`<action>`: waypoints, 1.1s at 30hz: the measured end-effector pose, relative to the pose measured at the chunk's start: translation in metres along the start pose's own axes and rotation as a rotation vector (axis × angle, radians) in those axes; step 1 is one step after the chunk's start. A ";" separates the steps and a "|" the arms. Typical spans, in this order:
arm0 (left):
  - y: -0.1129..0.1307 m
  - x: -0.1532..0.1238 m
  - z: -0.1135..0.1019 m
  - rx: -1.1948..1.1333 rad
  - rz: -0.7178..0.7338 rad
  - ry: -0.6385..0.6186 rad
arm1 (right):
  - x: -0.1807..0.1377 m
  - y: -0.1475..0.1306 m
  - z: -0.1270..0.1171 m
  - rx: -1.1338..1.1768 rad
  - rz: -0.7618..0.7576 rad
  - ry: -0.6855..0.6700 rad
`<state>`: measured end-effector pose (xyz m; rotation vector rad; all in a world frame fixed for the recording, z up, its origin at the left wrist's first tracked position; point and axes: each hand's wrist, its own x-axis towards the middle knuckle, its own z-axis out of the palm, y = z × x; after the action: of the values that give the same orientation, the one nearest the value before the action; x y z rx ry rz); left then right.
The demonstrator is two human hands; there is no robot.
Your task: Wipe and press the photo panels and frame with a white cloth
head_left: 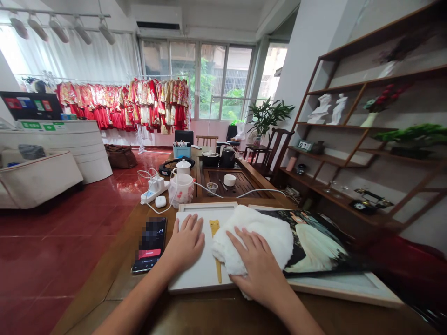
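My left hand (187, 238) lies flat with fingers spread on the left part of a white panel (190, 279). My right hand (256, 260) rests palm down on a fluffy white cloth (270, 228), its fingers spread over the pile. Between my hands is a narrow, tapering yellow piece (214, 226) on the panel; the cloth covers its middle. At the right, a photo print (317, 244) showing a pale gown on a dark ground lies partly under the cloth, over a pale wooden frame (375, 293).
A phone (151, 244) with a lit screen lies left of the panel. Beyond it are a power strip (153, 190), a white earbud case (160, 201) and a clear plastic container (181, 190). A white cable crosses behind the panel, before a tea tray (244, 184) with a cup (229, 180).
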<state>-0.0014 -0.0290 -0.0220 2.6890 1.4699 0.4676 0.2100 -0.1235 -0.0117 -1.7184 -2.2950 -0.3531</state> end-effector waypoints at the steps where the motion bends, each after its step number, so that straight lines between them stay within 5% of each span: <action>1: 0.000 0.000 0.000 0.002 0.000 -0.003 | 0.001 0.000 0.000 0.004 0.000 -0.005; 12: -0.004 -0.003 0.004 0.008 0.007 -0.011 | 0.040 0.005 0.015 0.031 0.027 0.017; 24: 0.000 -0.001 0.000 0.003 -0.005 -0.013 | -0.007 -0.003 0.000 0.017 -0.004 0.010; 33: -0.001 -0.002 0.000 0.005 -0.003 -0.021 | 0.021 0.002 0.006 0.036 0.018 0.001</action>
<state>-0.0033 -0.0304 -0.0229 2.6866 1.4717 0.4353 0.2055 -0.1023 -0.0105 -1.7204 -2.2699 -0.3066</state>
